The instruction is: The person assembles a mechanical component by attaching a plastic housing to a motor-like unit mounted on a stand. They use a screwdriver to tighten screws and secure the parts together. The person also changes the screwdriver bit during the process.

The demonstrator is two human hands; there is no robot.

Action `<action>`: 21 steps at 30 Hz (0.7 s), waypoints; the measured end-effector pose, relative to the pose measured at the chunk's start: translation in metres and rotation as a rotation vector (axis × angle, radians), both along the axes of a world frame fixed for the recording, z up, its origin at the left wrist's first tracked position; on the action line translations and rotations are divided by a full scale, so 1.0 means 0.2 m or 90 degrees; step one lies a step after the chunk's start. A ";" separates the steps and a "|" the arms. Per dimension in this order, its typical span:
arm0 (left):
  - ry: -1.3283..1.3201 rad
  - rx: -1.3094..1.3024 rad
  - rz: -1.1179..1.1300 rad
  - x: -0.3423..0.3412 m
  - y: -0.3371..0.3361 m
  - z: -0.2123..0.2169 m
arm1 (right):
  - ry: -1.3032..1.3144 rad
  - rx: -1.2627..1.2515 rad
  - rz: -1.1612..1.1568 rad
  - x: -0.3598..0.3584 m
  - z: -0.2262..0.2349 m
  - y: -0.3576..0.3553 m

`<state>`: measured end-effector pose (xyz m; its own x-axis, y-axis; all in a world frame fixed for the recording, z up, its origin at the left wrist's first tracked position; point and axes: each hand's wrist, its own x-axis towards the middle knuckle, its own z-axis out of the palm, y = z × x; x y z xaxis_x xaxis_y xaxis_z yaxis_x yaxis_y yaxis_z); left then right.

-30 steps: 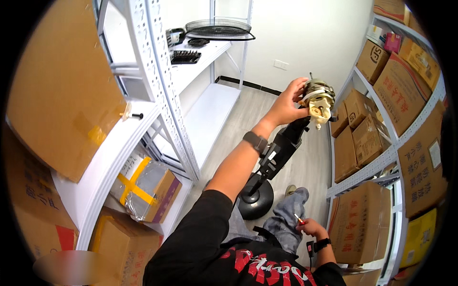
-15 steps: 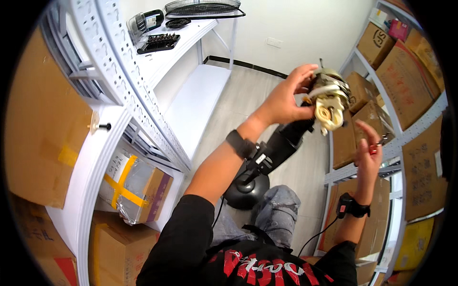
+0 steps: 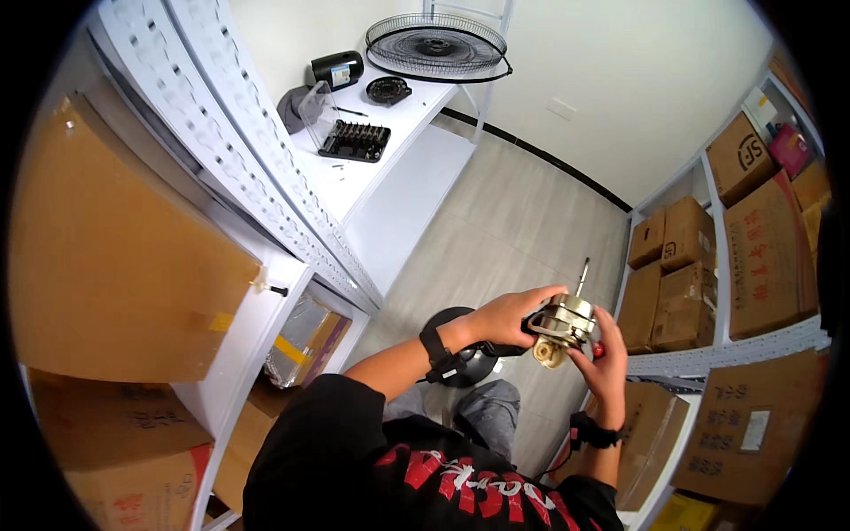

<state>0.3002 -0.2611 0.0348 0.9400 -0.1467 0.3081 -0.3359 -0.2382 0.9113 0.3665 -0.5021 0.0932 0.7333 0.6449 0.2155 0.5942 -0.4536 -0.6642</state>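
An electric fan motor [image 3: 567, 317] with a metal housing and a thin shaft [image 3: 583, 277] pointing up and away is between my two hands. A cream plastic gearbox [image 3: 549, 353] sits on its near side. My left hand [image 3: 505, 319] is closed on the motor's left side. My right hand [image 3: 606, 363] wraps the right side, fingers behind it and thumb at its lower edge. A small red thing [image 3: 598, 350] shows in the right hand; its kind is unclear. Below stands the fan's round black base [image 3: 478, 365], partly hidden by my left forearm.
On the white shelf at the back left are a round fan grille [image 3: 434, 49], a screwdriver bit set [image 3: 354, 140], a black motor cover [image 3: 337, 69] and a round black part [image 3: 388, 89]. Cardboard boxes [image 3: 768, 252] fill the right rack; another large box [image 3: 124, 257] stands left.
The motor has come lower and nearer to me, and its shaft now stands out upward. My right hand, apart from it before, has closed on its right side. The view has shifted.
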 end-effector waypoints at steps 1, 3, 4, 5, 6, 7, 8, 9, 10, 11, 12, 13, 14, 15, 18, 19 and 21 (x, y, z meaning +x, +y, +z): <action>-0.012 0.008 0.021 -0.01 0.02 0.01 | 0.029 0.012 -0.002 0.00 -0.01 0.02; 0.016 0.053 0.014 -0.03 0.03 0.08 | 0.022 0.008 -0.017 0.00 -0.04 0.02; 0.023 0.057 -0.001 -0.02 0.04 0.09 | -0.034 -0.009 -0.024 -0.02 -0.06 0.01; -0.001 0.054 -0.003 -0.02 0.06 0.07 | -0.094 -0.025 -0.025 -0.04 -0.05 0.02; -0.012 0.065 -0.014 0.00 0.07 0.07 | -0.058 0.008 -0.036 -0.07 -0.04 0.04; -0.024 0.078 -0.022 -0.01 0.07 0.08 | 0.011 0.010 -0.067 -0.10 -0.01 0.06; -0.036 0.073 -0.020 -0.01 0.06 0.08 | 0.031 0.025 -0.082 -0.12 -0.01 0.06; -0.047 0.074 -0.024 -0.01 0.05 0.06 | 0.049 0.040 -0.097 -0.13 -0.03 0.05; -0.059 0.078 -0.025 0.00 0.06 0.07 | 0.033 0.032 -0.107 -0.14 -0.05 0.07; -0.072 0.081 -0.026 0.01 0.06 0.07 | 0.016 0.024 -0.117 -0.15 -0.04 0.07; -0.076 0.090 -0.025 0.00 0.05 0.07 | 0.041 0.014 -0.141 -0.17 -0.03 0.06; -0.084 0.103 -0.026 0.01 0.06 0.07 | 0.049 0.013 -0.151 -0.18 -0.03 0.07; -0.094 0.115 -0.026 0.02 0.07 0.07 | 0.055 0.011 -0.160 -0.19 -0.03 0.08; -0.104 0.127 -0.026 0.04 0.07 0.07 | 0.060 0.009 -0.169 -0.18 -0.02 0.08; -0.103 0.129 -0.031 0.03 0.09 0.10 | 0.067 -0.027 -0.196 -0.21 0.03 0.12; -0.102 0.127 -0.032 0.03 0.10 0.10 | 0.079 -0.039 -0.201 -0.20 0.03 0.13; -0.104 0.123 -0.030 0.05 0.09 0.08 | 0.049 -0.001 -0.181 -0.20 0.01 0.13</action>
